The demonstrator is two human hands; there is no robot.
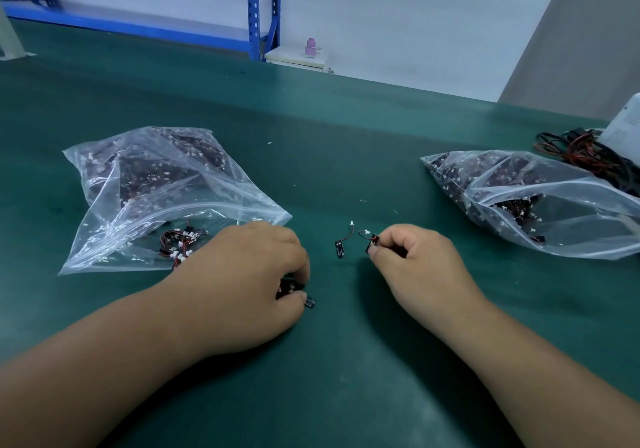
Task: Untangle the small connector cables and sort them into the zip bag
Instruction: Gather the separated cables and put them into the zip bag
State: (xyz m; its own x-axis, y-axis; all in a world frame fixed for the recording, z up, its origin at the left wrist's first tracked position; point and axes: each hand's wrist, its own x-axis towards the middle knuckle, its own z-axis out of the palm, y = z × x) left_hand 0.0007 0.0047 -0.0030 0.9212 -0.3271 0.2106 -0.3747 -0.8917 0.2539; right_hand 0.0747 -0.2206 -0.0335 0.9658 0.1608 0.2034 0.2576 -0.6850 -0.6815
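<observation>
- Your left hand (249, 274) is resting palm-down on the green mat (346, 378). Its curled fingers and thumb are pinching a bundle (309, 303) of small cables. A flat black tab is sticking out by your thumb, its print too small to read.
- Your right hand (415, 260) is pinching a held cable (370, 241) by its black tab, with thin red-and-black wire looping up to a white plug.
- A loose cable (343, 241) is lying on the mat between your hands, touching neither. It has the same black tab, short wire and white plug.
- The left bag (166, 188), clear crinkled plastic with a zip strip, is lying just beyond your left hand. A few cables are sitting near its mouth and a dark mass is filling the far end.
- The right bag (540, 202) is lying well off to the right, clear and holding dark cables dotted with white plugs.
- Behind it, longer red and black wires (575, 150) are lying tangled beside a white sheet (623, 129) whose print is too blurred to read.
- Farthest off, a blue steel rack (258, 11) is standing by the wall.
</observation>
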